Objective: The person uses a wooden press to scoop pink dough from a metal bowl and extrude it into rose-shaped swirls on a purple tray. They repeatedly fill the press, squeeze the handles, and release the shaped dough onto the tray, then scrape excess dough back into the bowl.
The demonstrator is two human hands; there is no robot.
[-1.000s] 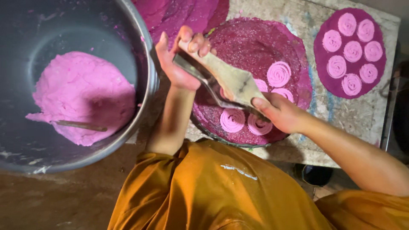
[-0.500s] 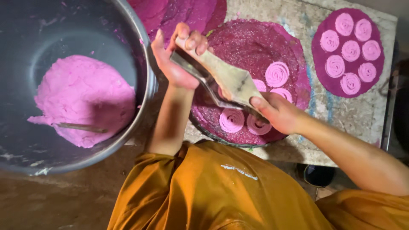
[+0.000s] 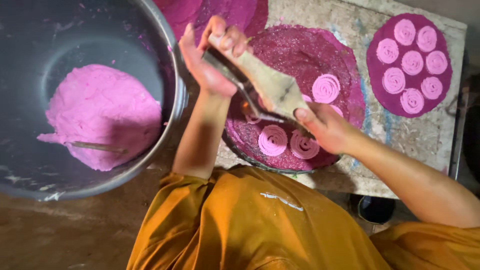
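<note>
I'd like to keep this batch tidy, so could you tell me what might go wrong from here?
The press, held by both the left hand and right hand, hovers right above finished pink spirals; a dip could squash them. The round tray is filling, so new spirals may touch and merge.

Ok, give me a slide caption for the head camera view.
Both hands, left hand and right hand, grip a cloth piping bag over a round tray of pink spirals.
</note>
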